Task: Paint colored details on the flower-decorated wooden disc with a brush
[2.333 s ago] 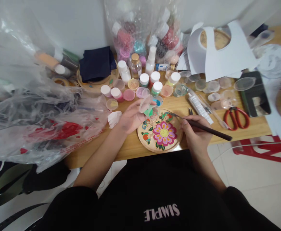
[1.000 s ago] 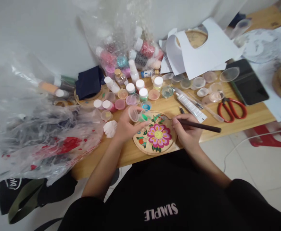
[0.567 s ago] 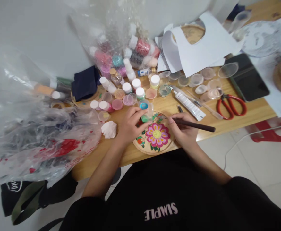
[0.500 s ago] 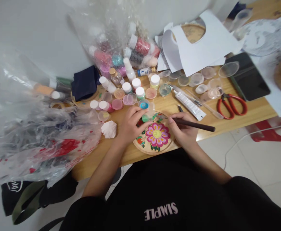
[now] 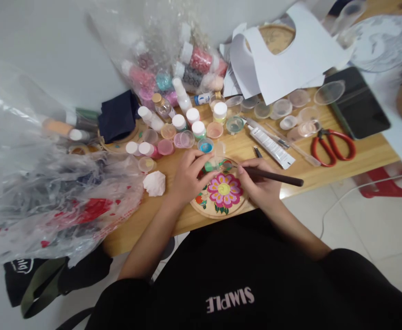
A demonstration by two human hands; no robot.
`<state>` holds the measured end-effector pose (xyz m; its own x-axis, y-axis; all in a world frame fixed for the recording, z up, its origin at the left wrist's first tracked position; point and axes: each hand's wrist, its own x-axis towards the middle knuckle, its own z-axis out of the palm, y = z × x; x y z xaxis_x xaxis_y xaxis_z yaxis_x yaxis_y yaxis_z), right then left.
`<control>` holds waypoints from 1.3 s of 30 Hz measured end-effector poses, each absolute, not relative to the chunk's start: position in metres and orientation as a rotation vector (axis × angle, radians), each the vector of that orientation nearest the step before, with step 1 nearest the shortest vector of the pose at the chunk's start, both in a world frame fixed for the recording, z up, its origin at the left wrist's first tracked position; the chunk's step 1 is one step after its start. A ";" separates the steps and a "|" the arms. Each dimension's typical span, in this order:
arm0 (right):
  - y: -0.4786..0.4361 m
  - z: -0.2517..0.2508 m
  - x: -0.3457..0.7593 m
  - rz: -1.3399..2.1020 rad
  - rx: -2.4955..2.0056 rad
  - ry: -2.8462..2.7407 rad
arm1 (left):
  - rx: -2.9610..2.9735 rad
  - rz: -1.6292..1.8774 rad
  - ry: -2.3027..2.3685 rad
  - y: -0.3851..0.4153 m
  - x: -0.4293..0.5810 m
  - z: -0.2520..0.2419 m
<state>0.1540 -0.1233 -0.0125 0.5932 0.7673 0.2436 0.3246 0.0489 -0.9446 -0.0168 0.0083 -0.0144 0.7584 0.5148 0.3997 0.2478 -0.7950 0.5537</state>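
My left hand [image 5: 190, 178] is closed around a small clear cup [image 5: 209, 166] with green stuff inside, tilted over the upper left of a round wooden disc [image 5: 204, 211]. A pink, purple and yellow flower [image 5: 224, 189] with green leaves and gold outlines decorates the disc. Between the fingers of my right hand [image 5: 261, 185] is a slim tool with a dark handle [image 5: 276, 176]. Its thin metallic tip points left, close to the cup and the disc's upper leaves; whether it touches them I cannot tell. My left fingers hide part of the disc.
Behind the disc stand several paint cups [image 5: 206, 145] and white-capped jars [image 5: 198, 129]. A crumpled tissue [image 5: 154, 183] lies left; a white tube [image 5: 271, 146], red-handled pliers [image 5: 333, 147] and a phone [image 5: 359, 103] lie right. Plastic bags [image 5: 66, 197] crowd the left side.
The whole view has shifted slightly. My right hand and the tool sit a little further left, close to the cup. Both hands keep their holds.
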 end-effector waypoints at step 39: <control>-0.122 -0.009 0.154 0.455 -1.524 -0.953 | 2.496 0.797 0.572 0.009 -0.016 -0.014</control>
